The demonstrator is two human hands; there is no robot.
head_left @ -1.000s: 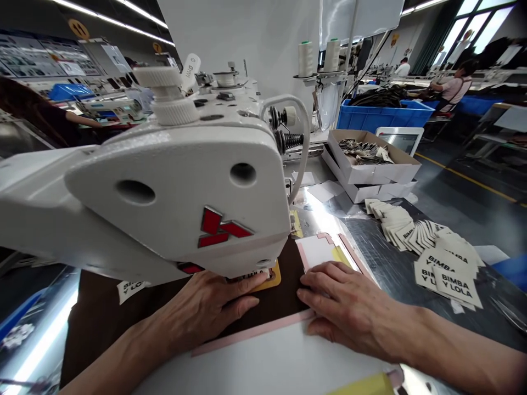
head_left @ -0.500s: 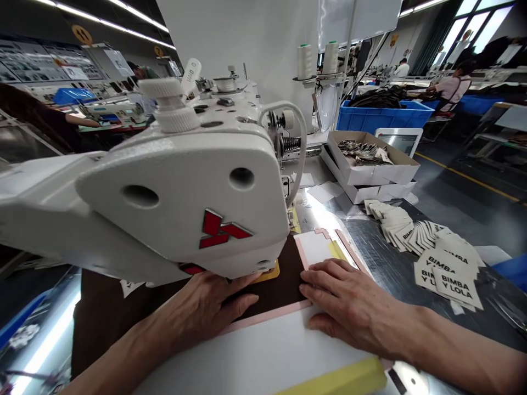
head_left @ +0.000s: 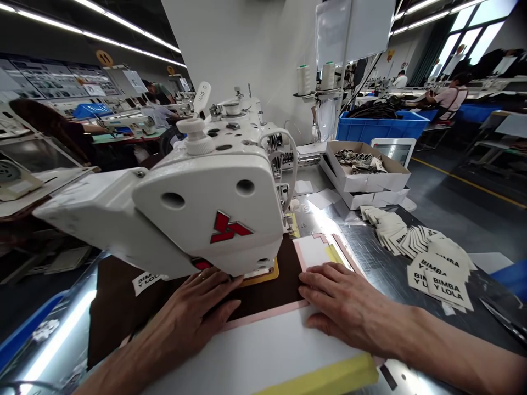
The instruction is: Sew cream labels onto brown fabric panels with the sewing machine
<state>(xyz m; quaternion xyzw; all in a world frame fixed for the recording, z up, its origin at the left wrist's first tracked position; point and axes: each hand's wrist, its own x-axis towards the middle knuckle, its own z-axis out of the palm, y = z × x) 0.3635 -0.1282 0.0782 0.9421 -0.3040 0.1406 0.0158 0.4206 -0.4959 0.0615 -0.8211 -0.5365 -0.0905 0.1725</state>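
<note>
Dark brown leather panel [head_left: 272, 291] beneath white sewing machine head [head_left: 206, 203]; left hand [head_left: 193, 310], right hand [head_left: 349, 307]: fingers flat, pressing, ungripped; sliding panel risks misalignment.

On my feed, a sewing machine head [head_left: 206, 203] stands toward the left of the steel worktop [head_left: 370, 247], above a fabric panel [head_left: 275, 288]. The left hand [head_left: 193, 312] rests on that panel, just before the machine; the right hand [head_left: 349, 307] lies to its right, on the panel and a sewing template [head_left: 255, 356]. Further right on the worktop lie stacked woven labels [head_left: 440, 277]. Behind them, a cardboard box [head_left: 366, 170] sits on another box [head_left: 370, 197], with a plastic crate [head_left: 382, 125] beyond. Thread cones [head_left: 315, 77] stand behind the machine.
</note>
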